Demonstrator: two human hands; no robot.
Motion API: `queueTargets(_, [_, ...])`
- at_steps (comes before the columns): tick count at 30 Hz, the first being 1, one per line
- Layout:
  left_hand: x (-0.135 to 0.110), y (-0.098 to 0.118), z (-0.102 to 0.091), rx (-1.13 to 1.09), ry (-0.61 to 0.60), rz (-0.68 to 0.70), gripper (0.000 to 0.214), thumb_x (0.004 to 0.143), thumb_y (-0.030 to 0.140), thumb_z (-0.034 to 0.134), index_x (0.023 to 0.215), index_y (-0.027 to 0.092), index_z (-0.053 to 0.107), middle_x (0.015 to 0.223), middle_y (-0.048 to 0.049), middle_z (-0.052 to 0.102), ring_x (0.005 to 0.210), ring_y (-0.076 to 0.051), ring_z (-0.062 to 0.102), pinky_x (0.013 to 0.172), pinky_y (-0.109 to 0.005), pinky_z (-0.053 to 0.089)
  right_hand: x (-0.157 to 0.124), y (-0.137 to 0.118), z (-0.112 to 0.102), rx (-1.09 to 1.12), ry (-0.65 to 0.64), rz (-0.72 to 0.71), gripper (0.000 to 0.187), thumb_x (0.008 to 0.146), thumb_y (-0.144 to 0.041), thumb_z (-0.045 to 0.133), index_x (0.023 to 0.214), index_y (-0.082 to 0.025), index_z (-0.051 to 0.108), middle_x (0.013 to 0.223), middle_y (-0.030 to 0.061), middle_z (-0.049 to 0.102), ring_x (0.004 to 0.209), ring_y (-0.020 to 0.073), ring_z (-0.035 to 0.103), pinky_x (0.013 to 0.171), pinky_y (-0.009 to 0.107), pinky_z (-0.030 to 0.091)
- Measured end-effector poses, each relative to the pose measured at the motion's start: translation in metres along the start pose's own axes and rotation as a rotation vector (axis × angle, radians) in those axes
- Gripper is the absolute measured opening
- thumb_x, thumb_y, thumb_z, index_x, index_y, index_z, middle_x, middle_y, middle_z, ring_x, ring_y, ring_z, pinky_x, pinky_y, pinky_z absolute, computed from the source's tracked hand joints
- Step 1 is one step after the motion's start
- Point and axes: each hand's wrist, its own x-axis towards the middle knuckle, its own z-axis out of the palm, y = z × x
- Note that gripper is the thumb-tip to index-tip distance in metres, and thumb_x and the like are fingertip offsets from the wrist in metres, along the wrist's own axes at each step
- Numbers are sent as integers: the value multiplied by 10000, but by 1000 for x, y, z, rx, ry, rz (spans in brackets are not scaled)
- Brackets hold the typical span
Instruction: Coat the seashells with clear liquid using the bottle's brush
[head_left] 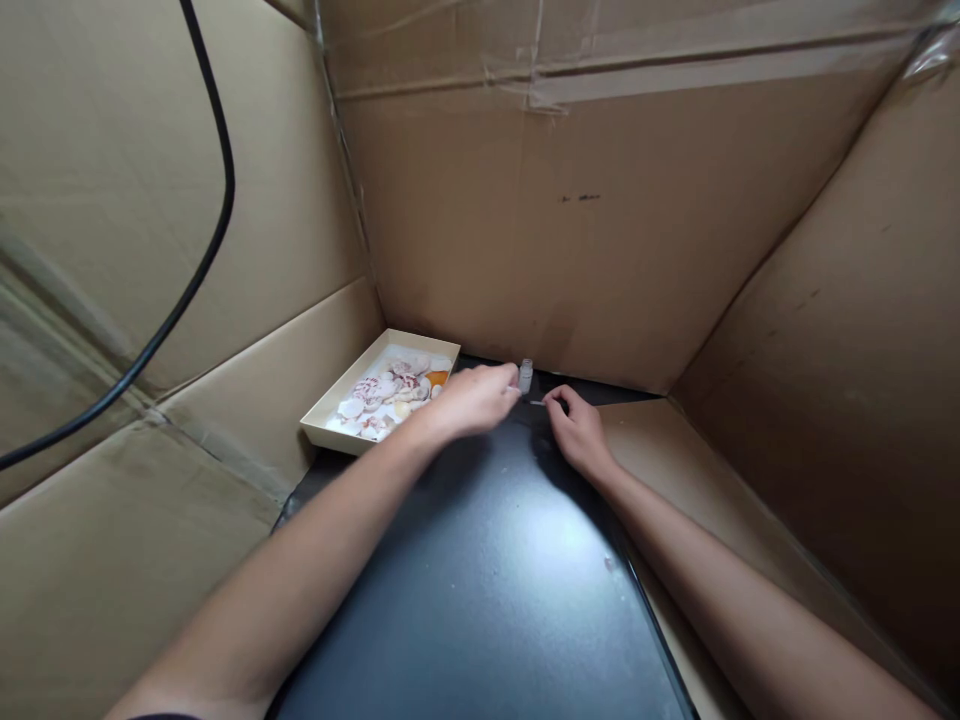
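Note:
Near the back of the black tabletop, my left hand [484,397] is closed, its fingers curled round a small pale thing that I cannot make out. To its right my right hand [576,425] pinches a short, thin, whitish stick-like piece [537,403] between thumb and fingertips, pointing toward the left hand. Just behind the gap between both hands stands a small clear bottle [526,378], upright. Left of my left hand lies a shallow cream box [341,440] with many seashells [397,385] inside, mostly white, some reddish-striped, one orange; my left wrist hides its near right corner.
Cardboard walls [570,250] rise at the back and on both sides. The black tabletop [480,560] runs toward me between my forearms. A cardboard sheet [652,450] lies along its right edge. A black cable [225,190] hangs at the upper left.

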Motion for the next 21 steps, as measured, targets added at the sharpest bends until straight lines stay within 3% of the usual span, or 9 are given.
queueTargets(4, [3, -38, -38, 192, -42, -222, 115, 783, 254, 498, 794, 198, 598, 667, -31, 586, 633, -177, 496, 634, -271, 327, -1, 0, 2, -47, -20, -29, 253, 849, -425, 443, 762, -207, 537, 711, 7, 599, 677, 173, 520, 642, 263, 338])
queueTargets(7, [2, -66, -48, 279, -156, -384, 136, 706, 212, 521, 813, 185, 601, 738, -48, 608, 648, -182, 520, 622, -275, 338, -1, 1, 2, -55, -25, -28, 292, 855, -477, 448, 762, -210, 521, 689, 0, 579, 640, 164, 496, 616, 261, 325])
queueTargets(10, [-4, -76, -53, 295, -221, -460, 157, 673, 215, 545, 814, 175, 600, 751, -62, 603, 640, -192, 530, 612, -288, 348, -1, 1, 2, -57, -29, -42, 302, 873, -484, 415, 779, -213, 509, 694, 2, 569, 651, 169, 498, 625, 264, 324])
queueTargets(13, [-9, -75, -55, 245, -229, -445, 166, 668, 206, 542, 823, 182, 595, 750, -46, 609, 632, -178, 532, 601, -276, 352, 0, 0, 1, -43, -27, -52, 261, 873, -436, 395, 805, -212, 511, 731, 13, 579, 680, 177, 506, 647, 272, 338])
queueTargets(17, [-11, -77, -50, 124, -397, -376, 137, 637, 180, 539, 756, 187, 607, 668, -23, 605, 593, -153, 515, 565, -249, 352, -1, -3, 0, -17, -24, -27, 172, 827, -331, 381, 813, -215, 507, 743, 12, 575, 684, 180, 494, 647, 274, 345])
queueTargets(21, [-12, -82, -38, 100, -379, -326, 200, 559, 165, 597, 747, 208, 647, 683, -14, 642, 645, -161, 549, 612, -243, 402, -2, -6, -1, 15, -34, -1, 169, 794, -293, 346, 807, -219, 498, 726, 8, 563, 669, 181, 483, 631, 276, 342])
